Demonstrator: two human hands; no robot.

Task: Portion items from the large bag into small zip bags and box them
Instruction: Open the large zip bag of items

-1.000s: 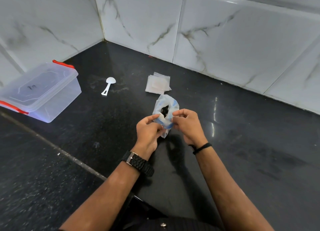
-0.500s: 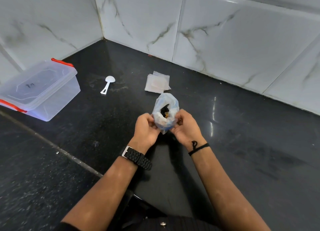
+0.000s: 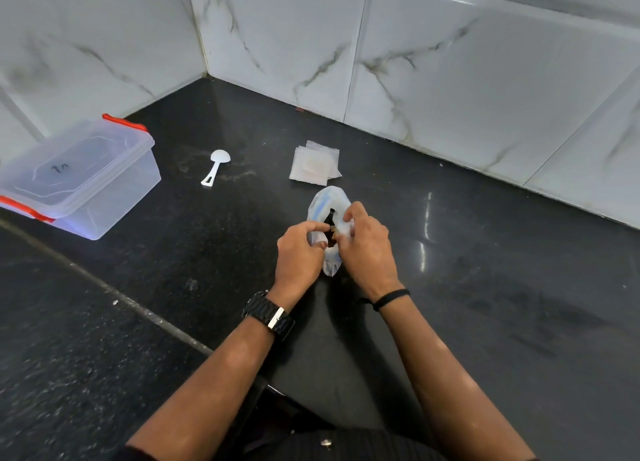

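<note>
A clear large bag (image 3: 329, 202) with a blue zip strip stands on the black counter, its mouth open and dark contents showing inside. My left hand (image 3: 298, 252) pinches the bag's left rim. My right hand (image 3: 367, 249) grips the right rim, fingers curled over the opening. A stack of small clear zip bags (image 3: 314, 167) lies just beyond the large bag. A clear plastic box (image 3: 78, 180) with red clips and its lid on sits at the far left. A white plastic scoop (image 3: 215, 167) lies between the box and the small bags.
White marble-look tiled walls meet in a corner at the back. The counter (image 3: 502, 287) is glossy black stone with a seam (image 3: 104, 287) running diagonally on the left. A dark garment fills the bottom centre.
Both hands have shifted their hold on the bag's mouth; the right hand has come up over the rim and the opening looks narrower than before.
</note>
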